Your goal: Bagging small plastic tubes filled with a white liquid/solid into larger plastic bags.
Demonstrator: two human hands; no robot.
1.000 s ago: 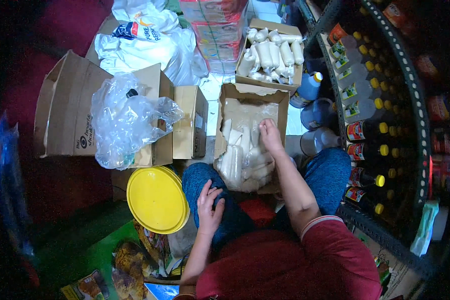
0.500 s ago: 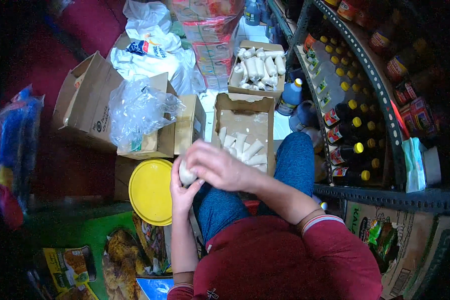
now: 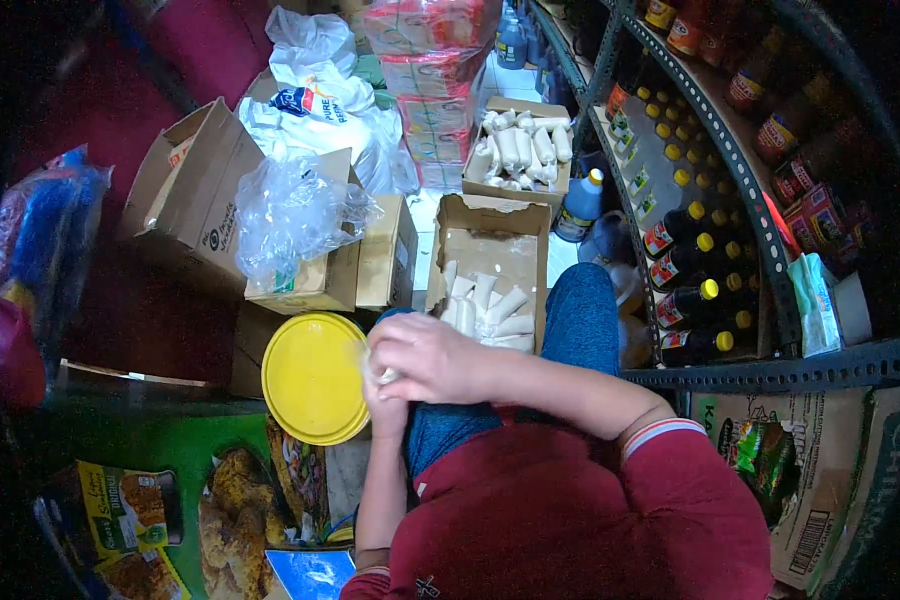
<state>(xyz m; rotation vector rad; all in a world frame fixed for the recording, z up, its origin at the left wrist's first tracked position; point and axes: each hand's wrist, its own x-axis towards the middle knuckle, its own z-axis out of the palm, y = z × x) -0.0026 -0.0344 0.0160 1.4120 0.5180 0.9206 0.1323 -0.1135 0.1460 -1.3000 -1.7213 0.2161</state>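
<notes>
White packet (image 3: 388, 376): between the two hands, under the curled fingers of the right hand (image 3: 425, 354) and directly above the left hand (image 3: 388, 414). Only a small pale patch of it shows. More white packets (image 3: 486, 300) lie beyond the right hand and a little to its right, in the near end of an open carton (image 3: 495, 248). Farther out on the same line, a second box (image 3: 510, 188) is heaped with similar packets.

Changes: one second ago the right hand is over the open carton and the left rests loose above the left knee, fingers spread. Half a second ago the packet's rounded end shows plainly in the left hand; now the right hand covers most of it. The two hands are together in both of the later views.

Right hand: fingers bent and closed over the packet, back of the hand upward, slightly blurred. Left hand: palm side and fingers mostly hidden behind the right; blur here too, so I cannot tell how far they close, though it seems to support the packet from below.

Around the hands: round yellow lid (image 3: 315, 380) just left; clear plastic bag (image 3: 295, 220) farther off, ahead and left; left knee beneath.
</notes>
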